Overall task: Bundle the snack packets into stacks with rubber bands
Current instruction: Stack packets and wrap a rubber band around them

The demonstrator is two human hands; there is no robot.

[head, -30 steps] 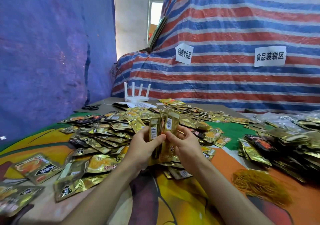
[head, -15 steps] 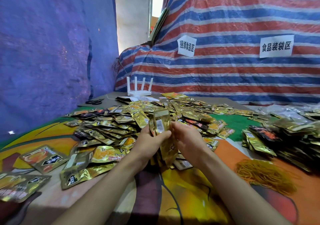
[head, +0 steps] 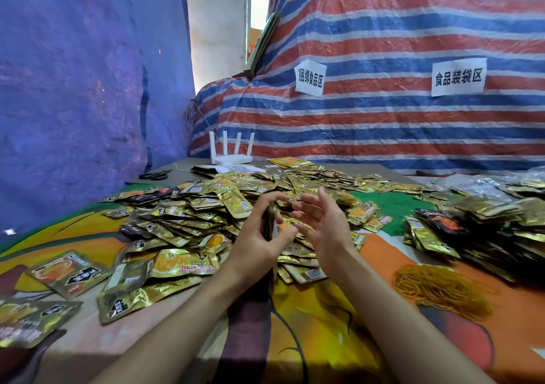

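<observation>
while the left hand (head: 256, 239) grips a thin stack (head: 269, 220) on edge over the pile (head: 182, 224) on the worktop (head: 309, 339), the right hand (head: 324, 227) is open beside it, and its foil looks light, slippery and bendy, so a firm pinch across the middle seems best.

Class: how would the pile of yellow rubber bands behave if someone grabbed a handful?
The rubber bands look thin and tangled, so probably floppy, with extra loops trailing along. Such a loose, airy heap is likely light.
</observation>
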